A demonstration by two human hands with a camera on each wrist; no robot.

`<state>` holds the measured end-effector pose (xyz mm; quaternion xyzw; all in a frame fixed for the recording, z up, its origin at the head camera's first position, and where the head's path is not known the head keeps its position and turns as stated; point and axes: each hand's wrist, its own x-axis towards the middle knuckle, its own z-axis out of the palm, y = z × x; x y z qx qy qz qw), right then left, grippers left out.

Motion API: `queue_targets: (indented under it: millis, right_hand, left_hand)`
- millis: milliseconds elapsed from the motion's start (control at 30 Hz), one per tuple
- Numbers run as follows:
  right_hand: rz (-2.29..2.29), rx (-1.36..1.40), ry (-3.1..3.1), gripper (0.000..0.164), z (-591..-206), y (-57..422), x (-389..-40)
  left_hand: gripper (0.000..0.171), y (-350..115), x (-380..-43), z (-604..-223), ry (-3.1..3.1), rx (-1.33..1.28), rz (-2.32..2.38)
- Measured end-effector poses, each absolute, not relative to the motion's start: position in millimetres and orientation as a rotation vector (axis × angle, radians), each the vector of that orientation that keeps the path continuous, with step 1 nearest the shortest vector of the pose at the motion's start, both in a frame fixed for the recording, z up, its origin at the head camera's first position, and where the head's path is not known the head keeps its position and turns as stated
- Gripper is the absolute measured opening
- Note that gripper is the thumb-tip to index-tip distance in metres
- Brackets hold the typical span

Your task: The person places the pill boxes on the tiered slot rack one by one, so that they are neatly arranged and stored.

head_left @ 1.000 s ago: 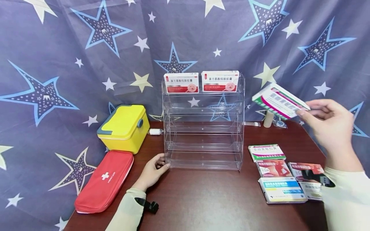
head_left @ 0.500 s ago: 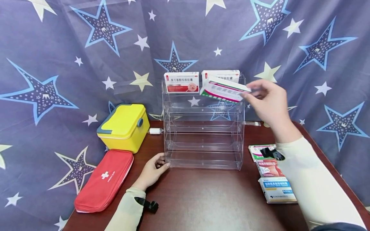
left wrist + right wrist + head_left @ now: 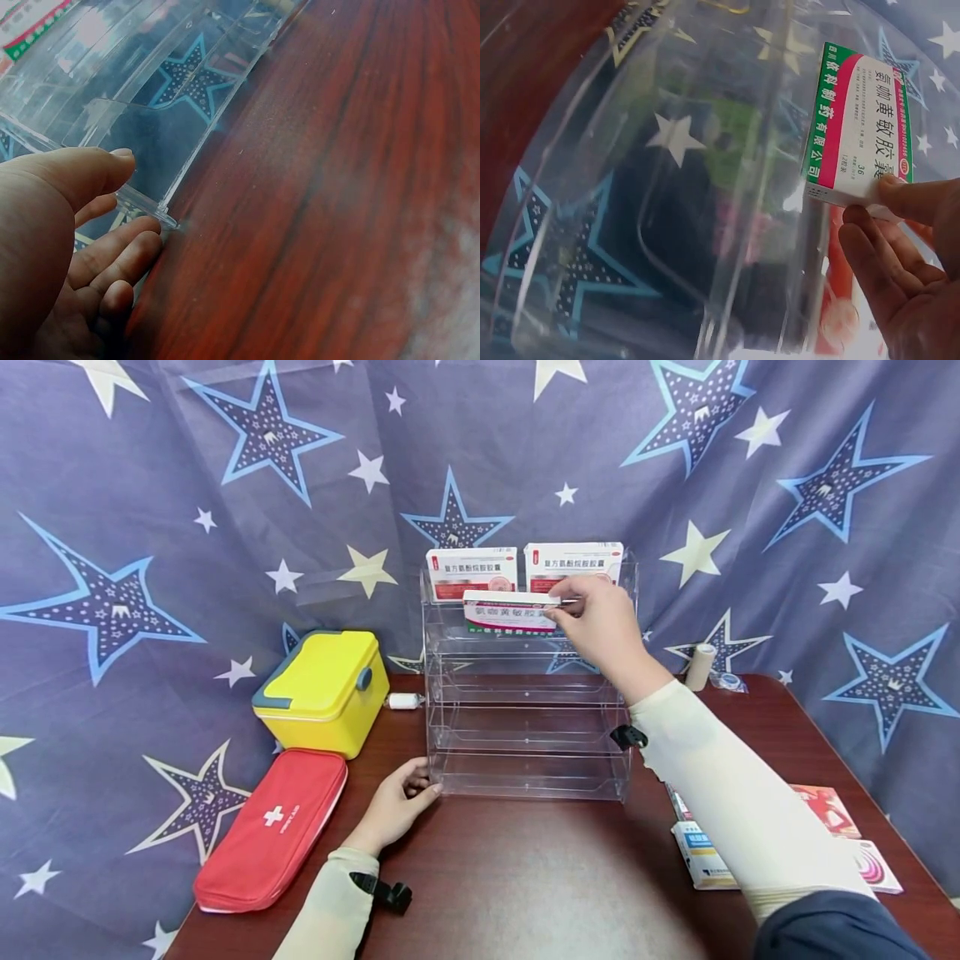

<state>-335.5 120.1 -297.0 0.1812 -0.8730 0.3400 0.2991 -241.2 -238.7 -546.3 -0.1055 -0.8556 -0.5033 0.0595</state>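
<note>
My right hand [image 3: 596,614] pinches a green, white and magenta medicine box [image 3: 510,612] by its right end, thumb in front. The box is in front of the second tier of a clear plastic display rack [image 3: 525,743]; whether it touches the shelf I cannot tell. In the right wrist view the thumb and fingers hold the printed medicine box [image 3: 859,127] at one end. My left hand [image 3: 397,802] holds the rack's lower left corner, the thumb on one side and the fingers on the other, as the left wrist view shows. Two red-and-white medicine boxes [image 3: 472,572] stand on the top tier.
Right of the rack, medicine boxes [image 3: 701,856] lie on the table, partly hidden by my right sleeve. A yellow case [image 3: 322,685] and a red first-aid pouch [image 3: 270,831] are at the left. A beige roll [image 3: 700,667] stands behind, near the starred curtain.
My right hand has carried the green-and-white medicine box leftward from the right side to the rack's second tier, turning its face forward. The left hand stays at the rack corner.
</note>
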Motion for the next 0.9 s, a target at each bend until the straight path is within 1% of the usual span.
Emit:
queue_targets:
  millis: [167, 400, 567, 900]
  right_hand:
    - [0.947, 0.507, -2.34, 0.02, -301, 104, -344]
    - [1.022, 0.508, -2.363, 0.021, -303, 89, -348]
    - [1.015, 0.509, -2.38, 0.021, -305, 83, -350]
    - [1.045, 0.519, -2.398, 0.015, -313, 77, -352]
  left_hand:
    - [0.045, -239, -241, -545, -2.593, -0.324, -1.522]
    - [0.043, -240, -241, -542, -2.604, -0.358, -1.531]
    - [0.043, -241, -241, -543, -2.594, -0.374, -1.526]
    - [0.044, -241, -240, -542, -2.615, -0.346, -1.534]
